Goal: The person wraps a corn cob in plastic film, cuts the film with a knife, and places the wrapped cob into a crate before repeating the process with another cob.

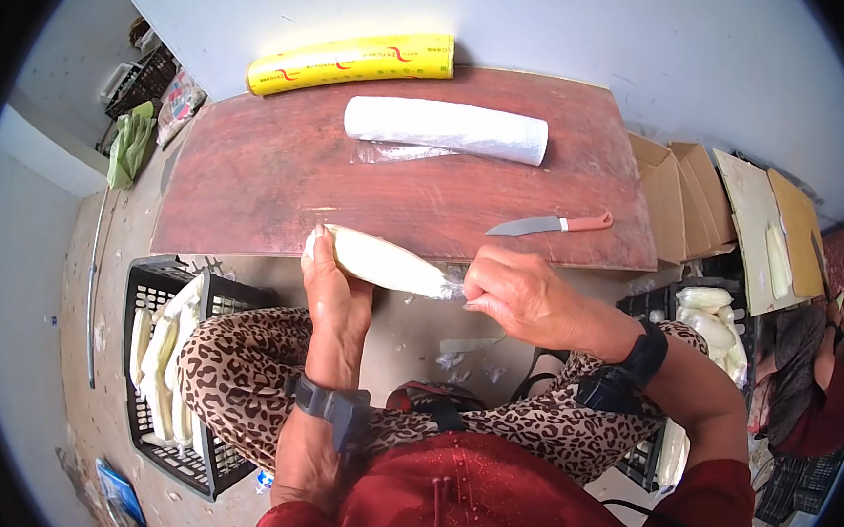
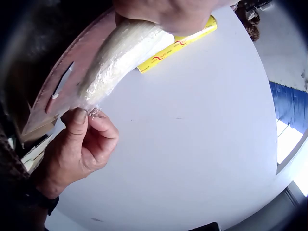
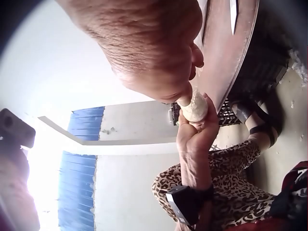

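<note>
Pale wrapped vegetable (image 1: 378,260) is held at the near edge of the table (image 1: 242,182), left hand (image 1: 340,295) gripping one end, right hand (image 1: 523,295) pinching clear film (image 1: 452,288) at the other. Beyond lie a knife (image 1: 537,226), white roll (image 1: 446,128) and yellow roll (image 1: 353,63); a black crate (image 1: 217,469) of similar pieces (image 1: 157,367) stands beside the left leg (image 1: 239,354).

Reddish table (image 1: 252,173), yellow roll (image 1: 353,65), white film roll (image 1: 446,128), knife (image 1: 542,225)
</note>
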Action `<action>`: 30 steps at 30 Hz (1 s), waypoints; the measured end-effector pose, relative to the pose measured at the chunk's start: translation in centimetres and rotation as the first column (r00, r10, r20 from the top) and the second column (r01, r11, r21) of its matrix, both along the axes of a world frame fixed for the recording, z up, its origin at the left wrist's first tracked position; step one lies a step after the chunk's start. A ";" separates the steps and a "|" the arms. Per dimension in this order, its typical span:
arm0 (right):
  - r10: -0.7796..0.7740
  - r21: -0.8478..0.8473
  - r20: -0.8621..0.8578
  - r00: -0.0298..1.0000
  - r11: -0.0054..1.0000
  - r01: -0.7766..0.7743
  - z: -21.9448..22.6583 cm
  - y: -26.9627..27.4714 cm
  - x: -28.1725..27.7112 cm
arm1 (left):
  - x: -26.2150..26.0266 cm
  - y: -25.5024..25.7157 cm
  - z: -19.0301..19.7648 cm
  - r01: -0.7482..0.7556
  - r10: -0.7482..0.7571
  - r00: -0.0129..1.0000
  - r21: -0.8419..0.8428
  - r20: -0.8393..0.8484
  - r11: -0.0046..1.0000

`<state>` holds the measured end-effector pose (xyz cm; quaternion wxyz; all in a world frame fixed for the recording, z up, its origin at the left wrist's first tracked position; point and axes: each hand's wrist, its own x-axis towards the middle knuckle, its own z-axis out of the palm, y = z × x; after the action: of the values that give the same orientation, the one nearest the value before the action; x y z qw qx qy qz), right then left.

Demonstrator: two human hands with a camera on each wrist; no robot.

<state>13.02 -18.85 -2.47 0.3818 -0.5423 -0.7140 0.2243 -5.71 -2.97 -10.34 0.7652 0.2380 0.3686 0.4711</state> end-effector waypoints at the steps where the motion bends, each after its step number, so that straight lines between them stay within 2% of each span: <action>1: 0.002 -0.026 0.016 1.000 1.000 -0.001 0.1 -0.2 0.2 | -0.2 0.4 -0.1 -0.023 0.024 0.999 -0.022 0.030 0.999; 3: 0.005 -0.078 0.047 0.999 0.997 -0.002 0.4 -0.6 0.7 | -0.6 1.1 0.0 -0.067 0.070 0.995 -0.048 0.071 0.997; 5: -0.057 -0.109 0.009 0.998 0.992 0.058 0.1 -0.6 1.1 | -0.8 1.4 0.4 -0.109 0.114 0.989 -0.056 0.095 0.992; 9: -0.186 -0.172 -0.072 0.980 0.970 0.171 1.2 -0.1 0.0 | -0.5 0.8 0.8 -0.079 0.083 0.991 -0.040 0.103 0.996; 12: -0.244 -0.324 -0.261 0.934 0.934 0.154 0.2 0.5 -1.4 | 0.4 -0.5 1.5 -0.039 0.037 0.995 0.014 0.091 0.999; 15: -0.364 -0.599 -0.479 0.799 0.801 0.006 0.6 1.6 -1.8 | 0.9 -1.4 1.5 -0.033 0.031 0.999 0.089 0.022 0.995; 16: -0.409 -0.603 -0.575 0.708 0.797 -0.029 -0.5 1.8 -2.1 | 1.1 -1.7 1.6 -0.064 0.063 0.998 0.110 0.011 0.992; 19: -0.382 -0.583 -0.671 0.635 0.801 -0.135 -0.7 2.5 -1.7 | 1.4 -2.2 2.1 -0.073 0.077 0.997 0.140 -0.022 0.988; 23: -0.442 -0.595 -0.644 0.625 0.803 -0.046 -0.6 2.8 -1.6 | 1.5 -2.4 2.7 -0.034 0.041 0.999 0.175 -0.033 0.984; 26: -0.415 -0.543 -0.649 0.638 0.839 -0.007 -0.2 2.8 -0.9 | 1.5 -2.5 2.9 0.005 -0.001 0.999 0.124 -0.035 0.992; 30: -0.418 -0.476 -0.665 0.619 0.876 0.080 0.7 3.2 0.5 | 2.1 -3.1 4.9 0.013 0.008 0.988 0.134 -0.156 0.991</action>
<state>13.48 -15.61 -1.80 0.5502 -0.5620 -0.3451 0.5122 -3.57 -6.10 -5.41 0.7168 0.3258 0.3944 0.4738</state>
